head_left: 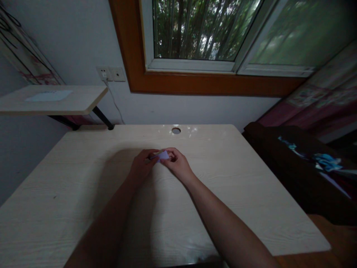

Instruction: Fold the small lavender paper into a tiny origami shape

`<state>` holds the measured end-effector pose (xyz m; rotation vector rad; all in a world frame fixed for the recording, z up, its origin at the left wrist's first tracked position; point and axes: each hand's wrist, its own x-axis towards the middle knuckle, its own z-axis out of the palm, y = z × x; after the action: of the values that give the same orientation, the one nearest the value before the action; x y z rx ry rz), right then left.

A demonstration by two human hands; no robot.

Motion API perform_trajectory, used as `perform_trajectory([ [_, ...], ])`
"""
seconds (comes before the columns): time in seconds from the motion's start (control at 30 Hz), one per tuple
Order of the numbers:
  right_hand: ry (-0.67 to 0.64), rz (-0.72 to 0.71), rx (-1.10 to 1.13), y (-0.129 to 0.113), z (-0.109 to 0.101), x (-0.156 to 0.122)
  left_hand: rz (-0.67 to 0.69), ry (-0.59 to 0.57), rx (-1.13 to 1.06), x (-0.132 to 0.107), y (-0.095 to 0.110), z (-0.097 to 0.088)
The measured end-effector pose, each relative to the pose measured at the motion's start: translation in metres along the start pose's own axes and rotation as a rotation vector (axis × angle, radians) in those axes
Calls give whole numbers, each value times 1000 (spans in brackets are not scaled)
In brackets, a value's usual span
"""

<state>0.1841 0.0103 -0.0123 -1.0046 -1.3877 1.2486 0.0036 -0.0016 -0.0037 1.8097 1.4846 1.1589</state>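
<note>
A small piece of folded purple paper (163,155) is held between my two hands over the middle of the desk. My left hand (142,163) pinches its left side, thumb in front and fingers behind. On the other side, my right hand (179,163) grips the right edge between thumb and fingers. A pale yellowish edge shows along the top left of the paper. The fingers cover part of it, so its full shape is hidden.
The pale wooden desk (223,197) has a round cable hole (176,130) near its back edge. At the back left, a raised shelf (92,102) on black legs carries a paper sheet (50,95). A dark surface (284,163) with blue items (326,162) stands right of the desk.
</note>
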Motion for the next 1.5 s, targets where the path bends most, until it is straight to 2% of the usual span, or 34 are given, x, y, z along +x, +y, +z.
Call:
perform_trajectory([
  [0.4, 35, 21, 23, 0, -2, 1, -69, -14, -137, 1, -1, 1],
  [0.83, 59, -8, -4, 5, -1, 1, -48, -53, -67, 1, -1, 2],
  [1.03, 61, 5, 76, 3, -2, 1, -86, -37, -144, 3, -4, 2],
  [1.27, 146, 28, 128, 7, -4, 5, -113, 12, -285, 8, -5, -1],
  [1.5, 121, 9, 154, 6, -3, 5, -86, 0, -270, 6, -5, 1],
])
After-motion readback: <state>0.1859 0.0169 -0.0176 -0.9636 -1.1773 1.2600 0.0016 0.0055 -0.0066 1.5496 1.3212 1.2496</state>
